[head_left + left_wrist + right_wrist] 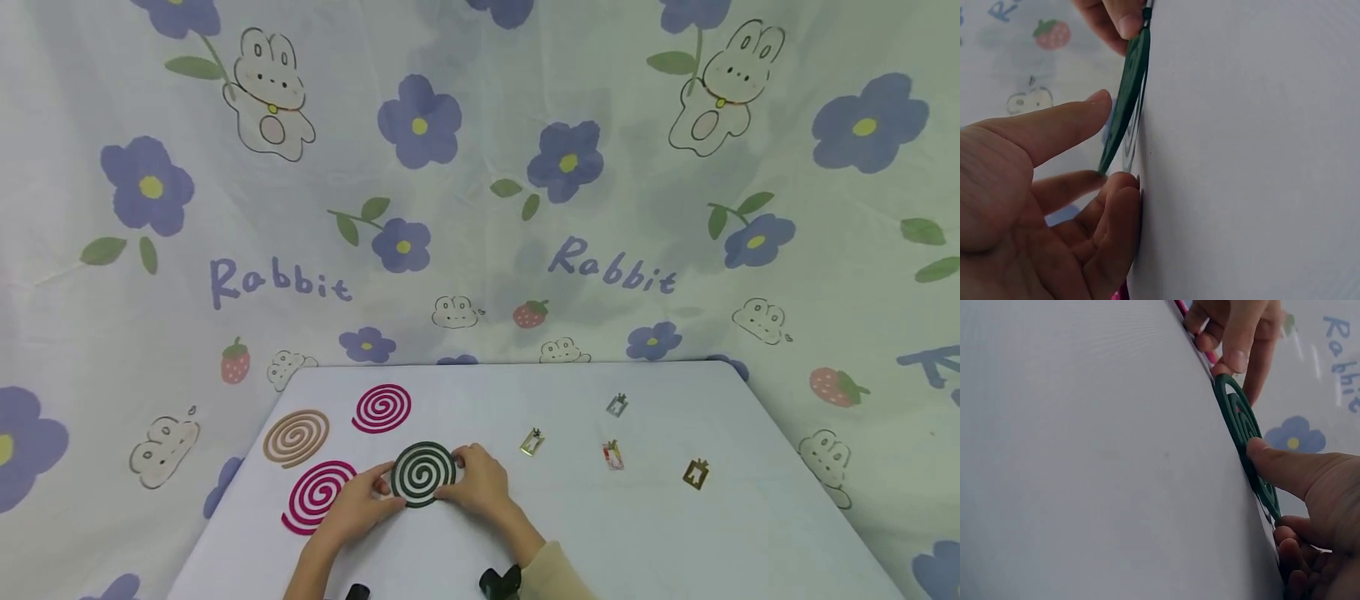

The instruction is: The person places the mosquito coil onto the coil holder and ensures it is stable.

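Note:
A dark green mosquito coil (423,474) is held between both hands, low over the near half of the white table. My left hand (358,504) grips its left edge, thumb at the lower rim and fingers at the side. Opposite it, my right hand (483,483) pinches the right edge between thumb and fingers. Seen edge-on in the left wrist view, the green coil (1129,94) stands tilted close to the tabletop. In the right wrist view, the right thumb lies on the coil's (1230,412) face. The left forearm and hand partly cover a pink coil (322,492).
Behind the hands lies another pink coil (382,408), with a tan coil (296,437) to its left. Several small frame-shaped pieces are spread on the right, among them a gold one (527,442) and a bronze one (688,475). A rabbit-printed curtain (480,250) hangs behind the table (585,542).

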### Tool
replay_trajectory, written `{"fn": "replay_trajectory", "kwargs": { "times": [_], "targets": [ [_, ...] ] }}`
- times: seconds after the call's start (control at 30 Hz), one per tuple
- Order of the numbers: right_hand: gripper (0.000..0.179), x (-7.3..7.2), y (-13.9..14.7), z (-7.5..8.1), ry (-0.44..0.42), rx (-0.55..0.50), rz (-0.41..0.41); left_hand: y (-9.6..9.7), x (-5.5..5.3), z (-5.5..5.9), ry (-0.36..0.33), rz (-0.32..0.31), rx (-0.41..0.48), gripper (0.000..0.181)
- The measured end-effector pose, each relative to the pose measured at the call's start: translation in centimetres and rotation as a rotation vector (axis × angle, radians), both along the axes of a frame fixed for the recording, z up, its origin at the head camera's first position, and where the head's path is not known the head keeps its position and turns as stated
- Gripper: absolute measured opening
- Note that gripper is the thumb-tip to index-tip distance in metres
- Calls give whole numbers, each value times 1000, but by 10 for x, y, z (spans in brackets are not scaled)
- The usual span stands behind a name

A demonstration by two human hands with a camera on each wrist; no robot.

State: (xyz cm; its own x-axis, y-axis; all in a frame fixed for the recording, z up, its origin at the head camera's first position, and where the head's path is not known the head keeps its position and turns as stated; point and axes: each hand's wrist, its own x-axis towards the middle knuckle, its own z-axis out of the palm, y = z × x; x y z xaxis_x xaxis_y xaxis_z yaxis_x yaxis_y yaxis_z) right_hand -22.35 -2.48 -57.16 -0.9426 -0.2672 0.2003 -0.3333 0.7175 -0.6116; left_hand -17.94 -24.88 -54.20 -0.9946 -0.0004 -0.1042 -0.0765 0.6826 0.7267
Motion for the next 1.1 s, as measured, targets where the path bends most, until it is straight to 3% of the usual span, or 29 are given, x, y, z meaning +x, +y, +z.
{"fn": "replay_trajectory", "kwargs": {
  "times": [0.23,0.47,0.6,0.87,0.97,1.1],
  "targets": [
    [49,1,-3,3,-49,-181,-59,4,-3,0,25,-8,81,74],
    [60,-6,0,5,-183,-410,-43,12,-6,5,-11,-65,290,77],
    [54,-7,2,5,-255,-522,-18,19,-9,4,-25,-101,382,79],
    [34,3,11,4,-280,-591,-50,33,-9,-1,-18,-102,481,79],
    [39,5,14,6,-310,-627,-37,39,-10,-3,7,-96,508,78],
    [61,5,18,6,-354,-688,-9,46,-12,-4,30,-70,568,76]
  ]
}}
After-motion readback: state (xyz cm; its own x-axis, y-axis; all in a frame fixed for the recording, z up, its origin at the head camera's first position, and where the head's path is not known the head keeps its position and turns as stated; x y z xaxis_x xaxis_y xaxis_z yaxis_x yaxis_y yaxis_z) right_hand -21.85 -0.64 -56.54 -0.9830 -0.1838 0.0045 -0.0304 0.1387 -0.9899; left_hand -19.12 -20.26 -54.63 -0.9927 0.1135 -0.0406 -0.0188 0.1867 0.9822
